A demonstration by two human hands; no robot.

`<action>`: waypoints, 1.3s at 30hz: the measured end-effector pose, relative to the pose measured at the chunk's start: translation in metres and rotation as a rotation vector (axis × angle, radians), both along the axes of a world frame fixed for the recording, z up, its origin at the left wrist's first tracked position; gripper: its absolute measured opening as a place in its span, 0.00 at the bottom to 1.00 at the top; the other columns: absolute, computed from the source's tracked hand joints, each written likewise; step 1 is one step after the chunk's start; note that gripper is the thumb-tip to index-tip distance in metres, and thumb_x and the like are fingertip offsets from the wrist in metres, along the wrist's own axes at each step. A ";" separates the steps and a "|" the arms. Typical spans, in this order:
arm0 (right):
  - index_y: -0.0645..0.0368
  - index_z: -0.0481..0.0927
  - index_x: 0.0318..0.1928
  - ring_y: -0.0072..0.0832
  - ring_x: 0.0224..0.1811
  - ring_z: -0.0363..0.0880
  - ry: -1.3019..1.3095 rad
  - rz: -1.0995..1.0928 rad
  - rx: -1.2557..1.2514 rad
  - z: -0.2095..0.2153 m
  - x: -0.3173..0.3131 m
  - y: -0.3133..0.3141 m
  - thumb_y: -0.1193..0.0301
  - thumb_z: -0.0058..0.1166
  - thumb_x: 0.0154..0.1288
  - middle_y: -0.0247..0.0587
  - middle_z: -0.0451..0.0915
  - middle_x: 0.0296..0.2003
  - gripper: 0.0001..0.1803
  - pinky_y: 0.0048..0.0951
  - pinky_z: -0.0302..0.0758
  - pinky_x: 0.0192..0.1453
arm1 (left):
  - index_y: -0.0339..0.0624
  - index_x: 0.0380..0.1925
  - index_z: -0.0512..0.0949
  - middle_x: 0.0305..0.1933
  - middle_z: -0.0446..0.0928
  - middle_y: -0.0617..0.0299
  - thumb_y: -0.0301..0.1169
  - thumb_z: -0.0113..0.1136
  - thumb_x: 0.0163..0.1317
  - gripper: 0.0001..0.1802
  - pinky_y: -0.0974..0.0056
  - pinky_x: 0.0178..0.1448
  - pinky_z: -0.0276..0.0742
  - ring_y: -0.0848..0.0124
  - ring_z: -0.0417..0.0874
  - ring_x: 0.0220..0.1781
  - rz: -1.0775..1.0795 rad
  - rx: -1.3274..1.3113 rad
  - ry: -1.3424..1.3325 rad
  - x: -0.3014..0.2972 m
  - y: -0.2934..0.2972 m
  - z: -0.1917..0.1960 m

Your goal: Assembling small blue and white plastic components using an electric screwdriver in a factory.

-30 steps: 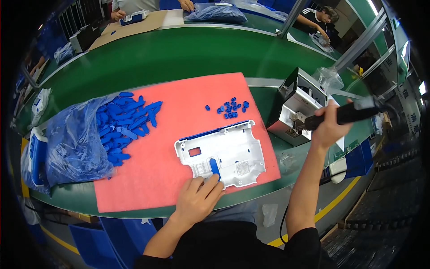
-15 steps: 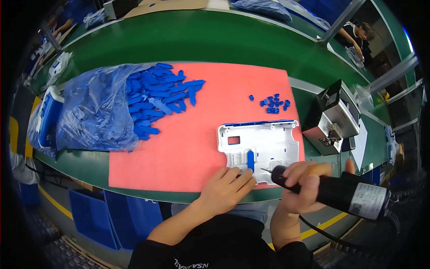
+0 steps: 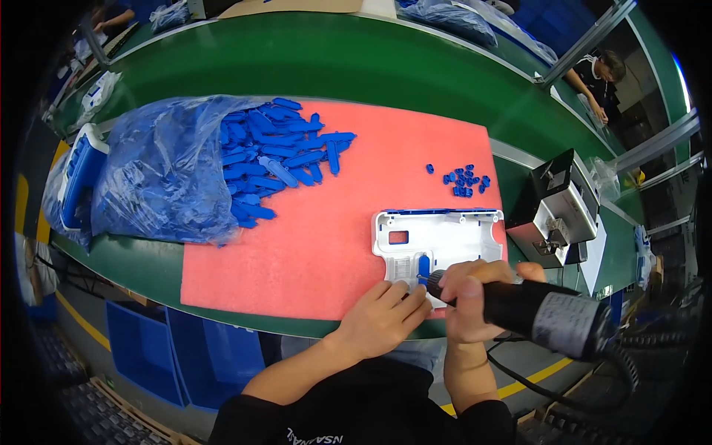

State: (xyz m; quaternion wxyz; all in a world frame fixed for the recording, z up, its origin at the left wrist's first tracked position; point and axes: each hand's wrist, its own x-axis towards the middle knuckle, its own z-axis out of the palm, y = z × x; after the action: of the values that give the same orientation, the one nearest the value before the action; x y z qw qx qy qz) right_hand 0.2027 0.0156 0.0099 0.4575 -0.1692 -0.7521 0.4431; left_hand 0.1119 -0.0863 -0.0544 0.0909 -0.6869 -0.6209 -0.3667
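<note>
The right hand [image 3: 473,308] is clamped around a black power screwdriver [image 3: 515,307], bit over a blue strip [image 3: 423,265] inside a white shell [image 3: 447,242] on pink matting [image 3: 297,274], while the left hand [image 3: 386,315] meets its near edge, grip unclear; steady, square pressure seems best.

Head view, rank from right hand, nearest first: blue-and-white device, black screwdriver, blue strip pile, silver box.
From the right hand:
1. Black screwdriver: in its grip.
2. Silver box: forward, right.
3. Blue strip pile: forward, left.
4. Blue-and-white device: farthest left.
</note>
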 end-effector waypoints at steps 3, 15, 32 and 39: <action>0.56 0.51 0.49 0.26 0.18 0.72 0.145 0.106 0.109 -0.009 -0.004 0.007 0.81 0.53 0.57 0.39 0.72 0.22 0.26 0.28 0.75 0.27 | 0.40 0.35 0.77 0.40 0.73 0.61 0.30 0.54 0.48 0.12 0.66 0.39 0.68 0.66 0.71 0.38 -0.040 -0.008 -0.006 0.001 0.004 0.002; 0.66 0.57 0.60 0.20 0.15 0.69 0.472 -0.381 0.004 0.051 0.034 0.084 0.79 0.48 0.63 0.35 0.70 0.19 0.26 0.24 0.71 0.23 | 0.38 0.38 0.78 0.45 0.77 0.59 0.31 0.64 0.48 0.16 0.65 0.38 0.71 0.64 0.74 0.38 -0.005 0.000 -0.066 0.005 0.006 0.009; 0.63 0.51 0.64 0.20 0.13 0.63 0.517 -0.479 -0.061 0.035 0.037 0.019 0.78 0.48 0.57 0.34 0.64 0.17 0.34 0.26 0.68 0.21 | 0.36 0.37 0.77 0.43 0.76 0.58 0.33 0.71 0.41 0.22 0.63 0.42 0.72 0.61 0.75 0.39 0.056 -0.035 -0.324 0.003 0.007 0.010; 0.59 0.40 0.66 0.22 0.12 0.66 0.315 -0.280 -0.007 0.003 0.009 -0.017 0.70 0.50 0.57 0.36 0.66 0.18 0.42 0.27 0.72 0.21 | 0.38 0.38 0.76 0.42 0.76 0.60 0.32 0.72 0.39 0.24 0.63 0.40 0.71 0.62 0.74 0.38 0.053 -0.052 -0.346 0.001 0.006 0.003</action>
State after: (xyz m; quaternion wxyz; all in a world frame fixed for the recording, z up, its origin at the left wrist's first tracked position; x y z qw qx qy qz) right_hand 0.2116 -0.0011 0.0130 0.6257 -0.2023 -0.6390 0.3989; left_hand 0.1125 -0.0800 -0.0511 -0.0253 -0.5991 -0.6543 -0.4608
